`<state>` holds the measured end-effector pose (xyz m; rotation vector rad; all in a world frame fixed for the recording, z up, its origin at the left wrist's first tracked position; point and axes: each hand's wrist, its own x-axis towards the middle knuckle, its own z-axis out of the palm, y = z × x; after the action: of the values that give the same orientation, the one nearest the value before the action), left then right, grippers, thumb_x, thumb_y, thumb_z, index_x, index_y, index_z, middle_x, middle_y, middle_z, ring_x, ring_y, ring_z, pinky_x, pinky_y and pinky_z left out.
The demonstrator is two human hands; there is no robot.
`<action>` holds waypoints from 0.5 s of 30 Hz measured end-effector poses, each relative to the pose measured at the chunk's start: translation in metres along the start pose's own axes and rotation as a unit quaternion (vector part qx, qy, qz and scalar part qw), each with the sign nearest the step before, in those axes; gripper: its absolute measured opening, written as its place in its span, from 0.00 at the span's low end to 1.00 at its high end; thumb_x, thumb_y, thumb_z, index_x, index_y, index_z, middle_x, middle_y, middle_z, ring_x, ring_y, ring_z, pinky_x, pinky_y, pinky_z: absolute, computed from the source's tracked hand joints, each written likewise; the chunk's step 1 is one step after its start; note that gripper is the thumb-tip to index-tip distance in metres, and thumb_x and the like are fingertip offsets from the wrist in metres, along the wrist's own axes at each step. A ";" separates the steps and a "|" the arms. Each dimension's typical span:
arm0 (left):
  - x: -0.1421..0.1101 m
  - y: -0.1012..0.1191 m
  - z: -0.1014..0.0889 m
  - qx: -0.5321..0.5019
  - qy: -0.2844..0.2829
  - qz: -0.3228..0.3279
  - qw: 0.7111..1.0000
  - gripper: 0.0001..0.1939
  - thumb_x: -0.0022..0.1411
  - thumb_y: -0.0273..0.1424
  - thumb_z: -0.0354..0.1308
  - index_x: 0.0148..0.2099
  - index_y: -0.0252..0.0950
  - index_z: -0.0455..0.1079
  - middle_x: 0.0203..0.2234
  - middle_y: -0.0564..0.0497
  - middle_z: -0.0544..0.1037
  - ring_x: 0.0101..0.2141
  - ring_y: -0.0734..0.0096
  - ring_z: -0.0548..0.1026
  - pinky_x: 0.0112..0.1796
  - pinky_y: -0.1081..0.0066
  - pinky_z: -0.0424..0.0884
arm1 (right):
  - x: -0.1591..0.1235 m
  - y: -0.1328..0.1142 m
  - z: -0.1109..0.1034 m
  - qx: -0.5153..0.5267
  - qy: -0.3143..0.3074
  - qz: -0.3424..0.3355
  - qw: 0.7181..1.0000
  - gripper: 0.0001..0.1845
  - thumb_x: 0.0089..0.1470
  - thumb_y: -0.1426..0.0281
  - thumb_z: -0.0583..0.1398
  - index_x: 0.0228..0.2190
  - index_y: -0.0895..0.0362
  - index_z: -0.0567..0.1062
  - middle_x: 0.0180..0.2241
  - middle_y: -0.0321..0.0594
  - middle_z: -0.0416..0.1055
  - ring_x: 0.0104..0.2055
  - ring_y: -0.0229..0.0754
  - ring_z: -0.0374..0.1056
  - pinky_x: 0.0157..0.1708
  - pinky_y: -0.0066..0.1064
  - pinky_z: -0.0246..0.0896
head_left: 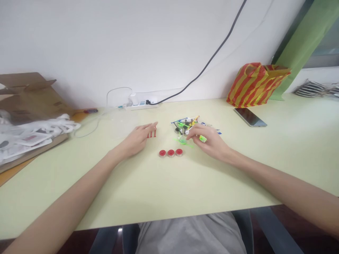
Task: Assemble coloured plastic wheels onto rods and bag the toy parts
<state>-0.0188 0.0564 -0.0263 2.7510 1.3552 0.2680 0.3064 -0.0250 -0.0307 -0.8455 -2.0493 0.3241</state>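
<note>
My left hand (137, 138) lies flat on the pale green table (159, 190), fingers stretched out, its tips beside several small red sticks (152, 134). My right hand (209, 141) rests to the right with fingers curled around a small yellow-green piece (202, 139), touching a green round part (182, 140). Just behind it is a heap of coloured sticks and small parts (186, 124). Three red round discs (171, 153) sit in a row between my hands.
A white power strip (141, 103) with a black cable runs along the wall. A phone (250, 117) and a red-and-yellow striped bag (255, 84) are at the back right. Cardboard (29, 95) and white plastic bags (34, 132) lie at the left.
</note>
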 end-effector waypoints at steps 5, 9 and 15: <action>-0.001 0.004 0.000 -0.027 -0.008 -0.007 1.000 0.43 0.63 0.22 0.43 0.79 0.37 0.44 0.69 0.46 0.67 0.69 0.55 0.61 0.67 0.53 0.60 | 0.001 0.000 0.000 -0.006 0.002 -0.005 1.000 0.16 0.60 0.83 0.54 0.34 0.55 0.78 0.38 0.43 0.77 0.39 0.43 0.73 0.37 0.34 0.65; -0.002 0.004 0.000 -0.028 -0.003 -0.005 1.000 0.41 0.64 0.22 0.43 0.79 0.37 0.47 0.70 0.46 0.65 0.69 0.54 0.60 0.67 0.52 0.59 | 0.001 -0.001 0.000 -0.004 -0.002 -0.001 1.000 0.16 0.61 0.82 0.53 0.35 0.55 0.78 0.38 0.43 0.77 0.39 0.44 0.73 0.38 0.35 0.65; -0.001 0.000 -0.002 -0.025 0.003 0.002 1.000 0.40 0.64 0.23 0.43 0.78 0.39 0.49 0.68 0.47 0.68 0.68 0.55 0.63 0.66 0.52 0.60 | 0.001 0.000 -0.001 -0.004 -0.006 -0.001 1.000 0.16 0.61 0.82 0.54 0.34 0.54 0.78 0.39 0.43 0.77 0.40 0.44 0.74 0.38 0.35 0.66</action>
<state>-0.0193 0.0554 -0.0245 2.7151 1.3271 0.3072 0.3069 -0.0249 -0.0297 -0.8477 -2.0649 0.3206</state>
